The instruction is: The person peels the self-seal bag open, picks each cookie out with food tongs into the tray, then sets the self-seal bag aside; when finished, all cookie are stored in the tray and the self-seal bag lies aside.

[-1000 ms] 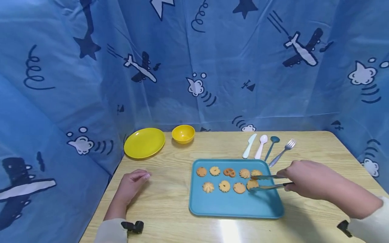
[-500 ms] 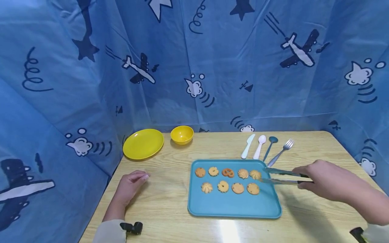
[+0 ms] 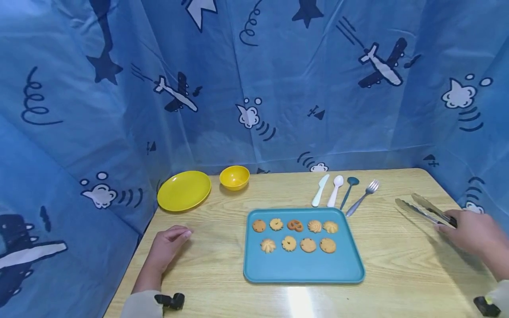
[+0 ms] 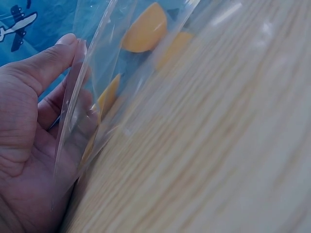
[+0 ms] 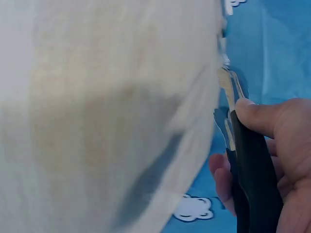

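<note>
A clear plastic bag [image 4: 114,63] is pinched between the thumb and fingers of my left hand [image 4: 29,116]. In the head view this left hand [image 3: 169,247] rests at the table's left side, where the bag hardly shows. My right hand [image 3: 475,232] grips metal tongs [image 3: 425,208] over the right side of the table, their arms spread and nothing between the tips. Black handles of the tongs [image 5: 255,170] lie in the palm in the right wrist view. On the blue tray [image 3: 304,269] sit two rows of cookies, among them a pretzel-shaped cookie [image 3: 295,225].
A yellow plate [image 3: 184,191] and a yellow bowl [image 3: 234,178] stand at the back left. Behind the tray lie a pale knife [image 3: 320,191], a white spoon [image 3: 335,191], a dark green ladle-like spoon [image 3: 349,193] and a fork [image 3: 362,198]. A blue patterned curtain [image 3: 222,132] encloses the table.
My right hand has drawn the tongs away from the cookies, off the tray to the right. The cookies keep their places on the tray. My left hand has stayed still.
</note>
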